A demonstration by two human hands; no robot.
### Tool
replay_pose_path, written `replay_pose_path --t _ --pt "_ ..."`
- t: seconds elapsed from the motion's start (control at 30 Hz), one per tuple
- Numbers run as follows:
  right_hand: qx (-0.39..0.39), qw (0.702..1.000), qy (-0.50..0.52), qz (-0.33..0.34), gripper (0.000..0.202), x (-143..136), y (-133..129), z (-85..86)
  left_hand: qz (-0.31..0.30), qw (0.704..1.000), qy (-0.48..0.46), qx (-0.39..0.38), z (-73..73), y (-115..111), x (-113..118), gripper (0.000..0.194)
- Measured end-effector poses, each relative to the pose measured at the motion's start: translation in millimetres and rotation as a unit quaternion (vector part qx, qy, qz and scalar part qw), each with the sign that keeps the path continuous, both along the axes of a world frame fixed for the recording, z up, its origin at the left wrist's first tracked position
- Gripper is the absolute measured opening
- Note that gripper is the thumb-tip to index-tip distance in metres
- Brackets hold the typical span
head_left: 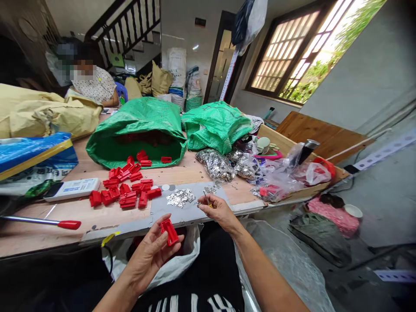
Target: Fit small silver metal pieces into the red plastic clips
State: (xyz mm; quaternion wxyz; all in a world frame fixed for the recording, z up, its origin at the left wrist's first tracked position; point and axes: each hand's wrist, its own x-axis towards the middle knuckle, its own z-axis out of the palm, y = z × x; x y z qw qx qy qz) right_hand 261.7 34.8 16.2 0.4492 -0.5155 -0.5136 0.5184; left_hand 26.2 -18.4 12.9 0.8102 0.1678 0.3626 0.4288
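Observation:
A small red plastic box-shaped part (pixel 169 232) is gripped between the thumb and fingers of my left hand (pixel 151 249), its hollow side facing up, just in front of the table edge. My right hand (pixel 221 216) pinches a thin tool with a yellow part (pixel 210 205), perhaps tweezers; its exact kind is mostly hidden by the fingers. A tiny metal piece seems to be at those fingertips. Beyond my hands, a pile of small shiny metal pieces (pixel 180 197) lies on a grey sheet (pixel 159 211). Several more red plastic parts (pixel 128 197) are heaped to the left.
An open green sack (pixel 139 110) with red parts inside lies behind the heap. Bags of metal pieces (pixel 216 164) and a wooden tray (pixel 339 175) stand right. A white scale (pixel 73 189) and red-tipped lever (pixel 69 224) are left. Another person (pixel 95 86) sits across the table.

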Motion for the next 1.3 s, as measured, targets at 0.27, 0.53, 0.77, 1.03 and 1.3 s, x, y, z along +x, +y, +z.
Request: replay_pose_path --t 0.27,0.53,0.77,1.03,1.3 --pt "-0.035 0.997 0.046 0.051 0.036 -27.5 -7.8 0.5 0.016 0.998 -0.015 0.064 -4.3 4.1 -1.5 0.047" --pt "0.000 0.997 0.002 0.073 0.031 -41.1 -19.6 10.4 0.073 0.977 0.056 0.194 -16.6 9.5 -2.4 0.047" --pt "0.063 0.989 -0.106 0.087 0.020 -55.7 -37.3 17.2 0.141 0.926 0.223 0.270 -8.6 2.3 -3.3 0.041" --pt "0.109 0.975 -0.164 0.099 0.013 -66.9 -39.5 25.3 0.118 0.977 0.086 0.155 0.3 3.6 -5.9 0.045" --pt "0.184 0.957 -0.192 0.117 0.006 -67.2 -25.8 29.5 -0.020 0.996 -0.077 0.026 0.7 4.5 -14.0 0.028"
